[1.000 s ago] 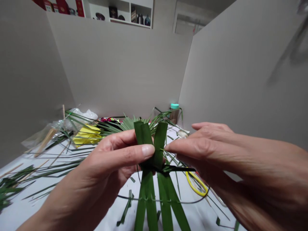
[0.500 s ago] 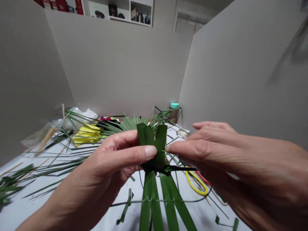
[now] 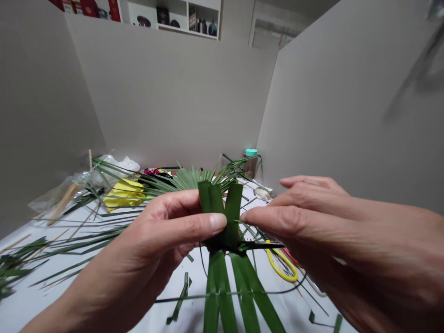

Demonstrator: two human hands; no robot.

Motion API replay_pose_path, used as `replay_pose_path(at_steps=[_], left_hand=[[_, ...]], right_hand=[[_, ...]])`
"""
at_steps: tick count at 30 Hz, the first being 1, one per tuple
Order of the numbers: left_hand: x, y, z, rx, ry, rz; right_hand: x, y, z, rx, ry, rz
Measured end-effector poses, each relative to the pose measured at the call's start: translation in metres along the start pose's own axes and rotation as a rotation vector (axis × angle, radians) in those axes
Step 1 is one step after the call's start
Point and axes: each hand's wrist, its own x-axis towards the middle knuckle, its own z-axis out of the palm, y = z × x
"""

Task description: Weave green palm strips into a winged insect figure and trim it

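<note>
Between the thumb and fingers of my left hand [image 3: 163, 231] is a bundle of folded green palm leaf strips [image 3: 234, 208]. Two upright ends stick up above the grip, and several wide strips [image 3: 222, 293] hang below a dark bound band at the middle. A thin stem [image 3: 194, 297] crosses these lower strips. My right hand [image 3: 308, 222] is just right of the upright ends, its thumb and fingers pressed together at a thin light-green tip [image 3: 237, 221] that touches the leaf. The rest of that tip is hidden by the fingers.
A pair of yellow-and-red-handled scissors [image 3: 282, 263] lies below my right hand. Behind are a fan palm leaf [image 3: 189, 180], a yellow crumpled piece [image 3: 125, 194], plastic bags [image 3: 121, 164] and a bottle with a teal lid [image 3: 250, 152]. Leaf scraps [image 3: 180, 300] litter the white table, walled by grey panels.
The held leaf bundle and both hands sit very slightly lower in view. The right upright leaf end leans a little more to the right. Both grips look the same.
</note>
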Motion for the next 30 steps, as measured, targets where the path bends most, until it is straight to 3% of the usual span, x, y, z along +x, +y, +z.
replay_pose_path(at_steps=[4,12,18,22,30], left_hand=[[0.001,-0.001,-0.003,0.032,-0.065,-0.016],[-0.001,-0.002,-0.005,0.076,-0.082,-0.027],[0.000,-0.003,-0.003,0.083,-0.075,-0.035],[0.000,-0.005,-0.004,0.094,0.002,-0.043],[0.001,-0.005,-0.005,0.077,-0.012,-0.070]], right_hand=[[0.004,-0.003,-0.007,0.091,-0.058,0.037],[0.011,0.001,-0.012,0.373,-0.161,0.181],[0.010,-0.001,-0.009,0.352,-0.080,0.137],[0.004,-0.003,-0.007,0.305,-0.119,0.129],[0.001,0.002,-0.005,0.181,-0.127,0.134]])
